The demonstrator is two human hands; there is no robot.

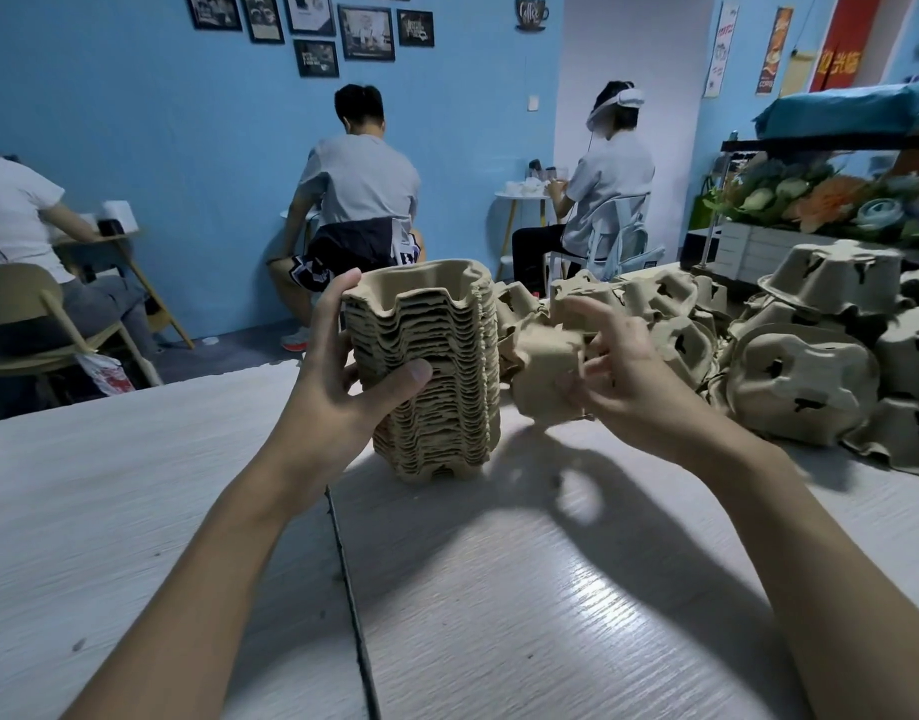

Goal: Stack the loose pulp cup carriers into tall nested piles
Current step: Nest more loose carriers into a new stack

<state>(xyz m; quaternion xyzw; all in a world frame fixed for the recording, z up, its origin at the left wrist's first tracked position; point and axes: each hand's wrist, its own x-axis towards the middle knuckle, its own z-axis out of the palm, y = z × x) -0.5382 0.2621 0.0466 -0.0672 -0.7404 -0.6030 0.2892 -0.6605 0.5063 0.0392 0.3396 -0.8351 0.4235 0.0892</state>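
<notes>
Head view, sole record. Item one: tall nested pile of tan moulded-pulp cup carriers (436,387), standing upright on the pale wood-grain counter (499,589), near its middle. Item two: left hand (338,371), wrapped round the pile's left side, thumb across the front ribs and fingers curled behind the upper rim, steadying it. Item three: single loose tan pulp carrier (548,379), held just right of the pile and below its top, motion-blurred. Item four: right hand (621,374), fingers curled and pinching that carrier at its near edge; the exact finger placement is lost to blur. Item five: jumbled heap of unstacked tan pulp carriers (800,366), along the counter's right side, many lying upside down. Handling note, by judgement: the step is seating the loose carrier on the pile. It wants lifting clear of the rim, turning so its cups match those below, then pressing down evenly while the left hand braces against tipping; a skewed seat would make the pile lean.
</notes>
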